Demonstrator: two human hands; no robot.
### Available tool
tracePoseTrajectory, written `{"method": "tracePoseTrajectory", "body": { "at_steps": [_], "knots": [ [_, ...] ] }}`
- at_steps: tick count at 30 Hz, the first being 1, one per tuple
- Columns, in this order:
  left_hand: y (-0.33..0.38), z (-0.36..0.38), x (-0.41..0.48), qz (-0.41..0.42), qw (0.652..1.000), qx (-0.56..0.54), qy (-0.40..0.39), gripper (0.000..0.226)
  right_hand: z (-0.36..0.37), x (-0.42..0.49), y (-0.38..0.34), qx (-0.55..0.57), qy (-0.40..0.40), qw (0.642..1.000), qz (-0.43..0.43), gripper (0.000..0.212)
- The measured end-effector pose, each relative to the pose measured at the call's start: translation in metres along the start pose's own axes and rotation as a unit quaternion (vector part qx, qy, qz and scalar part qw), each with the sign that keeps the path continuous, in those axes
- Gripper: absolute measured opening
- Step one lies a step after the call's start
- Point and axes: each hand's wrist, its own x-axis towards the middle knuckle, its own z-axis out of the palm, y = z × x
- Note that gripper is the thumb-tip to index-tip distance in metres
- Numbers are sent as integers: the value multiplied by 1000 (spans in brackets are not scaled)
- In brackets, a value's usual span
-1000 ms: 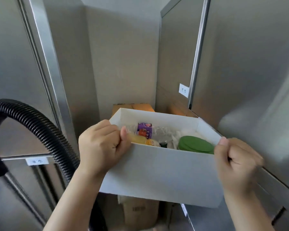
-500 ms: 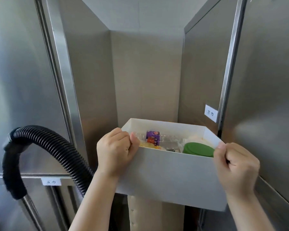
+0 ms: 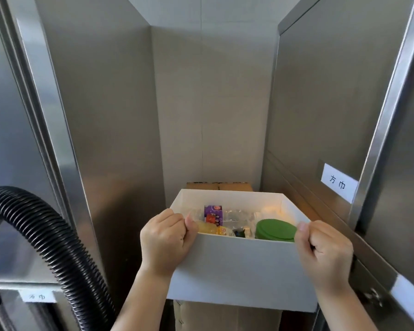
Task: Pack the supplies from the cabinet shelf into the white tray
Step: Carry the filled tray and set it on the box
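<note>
I hold the white tray (image 3: 244, 271) in front of an open steel cabinet. My left hand (image 3: 164, 242) grips the near rim at its left corner, and my right hand (image 3: 325, 253) grips the near rim at its right corner. Inside the tray lie a green round lid (image 3: 274, 230), a purple packet (image 3: 213, 213), clear plastic bottles (image 3: 237, 217) and a yellow bottle (image 3: 209, 228). The tray's near wall hides the lower part of its contents.
A cardboard box (image 3: 219, 186) stands behind the tray in the cabinet, another cardboard box (image 3: 225, 317) below it. A black ribbed hose (image 3: 48, 237) arches at the left. Steel cabinet doors with white labels (image 3: 338, 182) flank both sides.
The view has tilted up and moved closer, showing more of the cabinet's inside. The tray stays level in both hands, with the cardboard box behind it in sight again.
</note>
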Motion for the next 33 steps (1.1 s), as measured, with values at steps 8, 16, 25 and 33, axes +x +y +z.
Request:
{"method": "tracePoseTrajectory", "body": {
  "at_steps": [8,16,25,33],
  "knots": [
    [-23,30,-29,-40,999,18,-23,51,41,-15,18,-20,-18,1000,4,54],
    [-15,48,-45,-157,986,32,-52,35,64,-27,16,-66,23,997,43,47],
    [9,62,-76,-196,956,117,-182,62,86,-89,-8,-181,-92,976,78,56],
    [-1,89,-66,-237,940,115,-217,54,109,-82,8,-193,-142,967,88,57]
  ]
}}
